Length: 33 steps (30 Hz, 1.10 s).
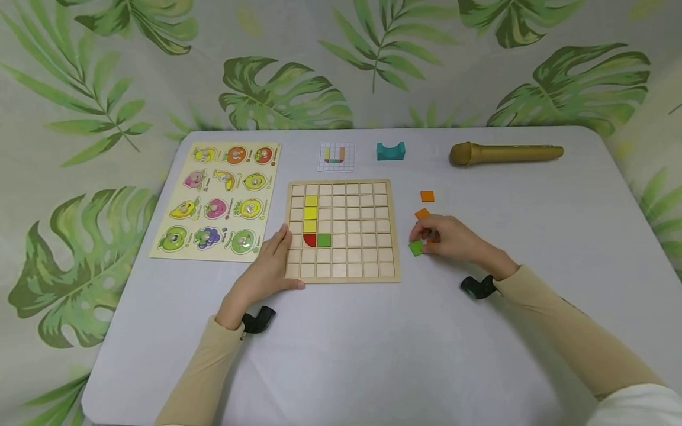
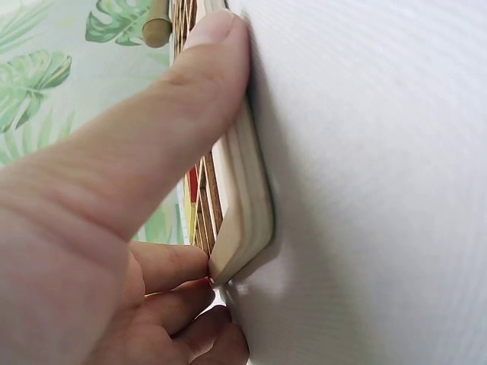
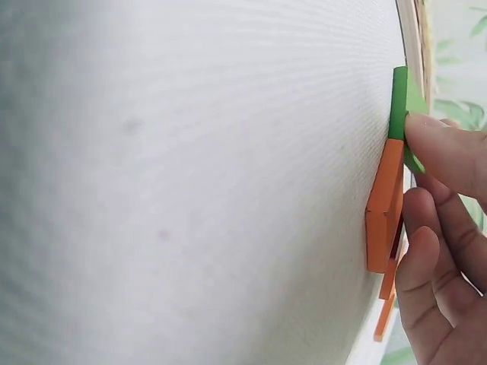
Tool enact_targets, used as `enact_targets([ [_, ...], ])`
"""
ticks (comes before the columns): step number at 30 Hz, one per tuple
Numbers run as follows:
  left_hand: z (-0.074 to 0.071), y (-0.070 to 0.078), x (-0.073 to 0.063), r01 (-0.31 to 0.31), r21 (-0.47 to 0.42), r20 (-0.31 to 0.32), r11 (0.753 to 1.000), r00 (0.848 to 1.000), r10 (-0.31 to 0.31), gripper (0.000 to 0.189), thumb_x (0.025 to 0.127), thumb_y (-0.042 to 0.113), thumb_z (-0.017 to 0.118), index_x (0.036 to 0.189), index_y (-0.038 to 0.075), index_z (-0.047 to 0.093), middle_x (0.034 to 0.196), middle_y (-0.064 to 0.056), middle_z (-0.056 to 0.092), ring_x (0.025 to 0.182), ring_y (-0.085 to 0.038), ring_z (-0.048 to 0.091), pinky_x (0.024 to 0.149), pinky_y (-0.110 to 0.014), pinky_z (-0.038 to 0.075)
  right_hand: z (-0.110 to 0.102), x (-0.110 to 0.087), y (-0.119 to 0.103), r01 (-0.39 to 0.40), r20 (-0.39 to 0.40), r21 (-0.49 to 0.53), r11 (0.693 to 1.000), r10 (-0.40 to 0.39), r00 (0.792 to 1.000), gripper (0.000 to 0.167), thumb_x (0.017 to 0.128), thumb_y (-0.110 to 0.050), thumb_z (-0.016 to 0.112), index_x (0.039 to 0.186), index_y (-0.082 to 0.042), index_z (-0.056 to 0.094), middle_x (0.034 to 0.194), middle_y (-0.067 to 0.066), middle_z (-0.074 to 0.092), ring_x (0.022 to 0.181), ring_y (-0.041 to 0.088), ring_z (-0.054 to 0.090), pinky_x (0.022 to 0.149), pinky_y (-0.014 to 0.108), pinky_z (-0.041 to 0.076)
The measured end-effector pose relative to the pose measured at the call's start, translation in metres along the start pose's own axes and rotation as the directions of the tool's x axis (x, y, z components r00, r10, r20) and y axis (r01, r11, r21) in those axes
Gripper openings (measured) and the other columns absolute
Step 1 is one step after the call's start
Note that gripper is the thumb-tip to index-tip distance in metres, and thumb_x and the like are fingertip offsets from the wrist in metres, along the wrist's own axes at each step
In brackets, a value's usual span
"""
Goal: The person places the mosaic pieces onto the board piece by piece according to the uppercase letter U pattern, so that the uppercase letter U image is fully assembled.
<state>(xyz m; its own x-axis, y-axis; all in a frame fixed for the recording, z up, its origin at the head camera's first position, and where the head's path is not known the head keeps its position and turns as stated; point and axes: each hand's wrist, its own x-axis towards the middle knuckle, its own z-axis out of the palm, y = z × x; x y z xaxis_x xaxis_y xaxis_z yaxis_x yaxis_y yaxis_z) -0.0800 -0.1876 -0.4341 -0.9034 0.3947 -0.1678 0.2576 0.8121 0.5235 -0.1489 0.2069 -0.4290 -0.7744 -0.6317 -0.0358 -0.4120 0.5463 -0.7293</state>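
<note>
A wooden grid board (image 1: 367, 280) lies flat on the table. Its cells hold a column of yellow square tiles (image 1: 310, 213), a red rounded tile (image 1: 309, 240) and a green square tile (image 1: 324, 240). My left hand (image 1: 268, 269) rests against the board's near left corner, thumb along the near edge and fingers along the left side. Right of the board, my right hand (image 1: 450, 238) pinches another green square tile (image 3: 398, 103) between thumb and fingertips. An orange tile (image 3: 384, 209) sits right beside that green tile, partly hidden by the hand in the head view.
Further orange tiles, one of them an orange square (image 1: 427, 196), lie beyond my right hand. A fruit puzzle board (image 1: 178, 220) is at left. Behind the grid board are a pattern card (image 1: 336, 157), a teal arch block (image 1: 391, 152) and a gold microphone (image 1: 506, 154).
</note>
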Motion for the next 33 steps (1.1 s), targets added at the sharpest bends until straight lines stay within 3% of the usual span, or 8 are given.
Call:
enact_targets([
  [5,0.000,0.001,0.000,0.002,-0.006,-0.002,1.000,1.000,-0.002,0.111,0.070,0.031,0.085,0.146,-0.014,0.017,0.156,-0.025,0.004,0.140,-0.041,0.013,0.111,-0.047,0.021,-0.003,0.002,-0.002,-0.032,0.018,0.015,0.999,0.032,0.999,0.023,0.077,0.010,0.072,0.091,-0.007,0.065,0.088,0.001,0.063,0.081,0.019,0.054,0.070,0.030,0.048],
  [14,0.000,0.002,-0.001,0.006,-0.015,-0.004,1.000,1.000,-0.006,0.111,0.071,0.030,0.085,0.146,-0.014,0.017,0.156,-0.025,0.004,0.140,-0.041,0.013,0.112,-0.047,0.020,-0.009,0.019,-0.005,-0.108,0.032,0.173,0.979,0.104,0.994,0.011,0.084,0.001,0.070,0.093,-0.004,0.066,0.089,0.007,0.063,0.080,0.021,0.056,0.071,0.024,0.048],
  [22,0.000,0.001,-0.001,0.000,-0.006,-0.008,1.000,1.000,0.000,0.111,0.070,0.030,0.086,0.146,-0.014,0.017,0.155,-0.026,0.005,0.139,-0.042,0.015,0.111,-0.047,0.022,0.005,0.053,-0.023,-0.051,0.048,0.251,0.967,0.040,0.998,0.010,0.087,-0.003,0.069,0.096,-0.003,0.066,0.091,0.007,0.063,0.082,0.022,0.054,0.073,0.025,0.046],
  [33,-0.001,0.001,0.000,-0.001,-0.010,-0.012,1.000,1.000,0.001,0.111,0.070,0.030,0.086,0.146,-0.014,0.018,0.155,-0.026,0.005,0.139,-0.042,0.015,0.111,-0.047,0.023,0.048,0.104,-0.055,0.008,0.091,0.224,0.975,-0.029,0.995,0.008,0.085,0.000,0.068,0.089,-0.007,0.066,0.082,0.003,0.062,0.078,0.019,0.055,0.071,0.028,0.047],
])
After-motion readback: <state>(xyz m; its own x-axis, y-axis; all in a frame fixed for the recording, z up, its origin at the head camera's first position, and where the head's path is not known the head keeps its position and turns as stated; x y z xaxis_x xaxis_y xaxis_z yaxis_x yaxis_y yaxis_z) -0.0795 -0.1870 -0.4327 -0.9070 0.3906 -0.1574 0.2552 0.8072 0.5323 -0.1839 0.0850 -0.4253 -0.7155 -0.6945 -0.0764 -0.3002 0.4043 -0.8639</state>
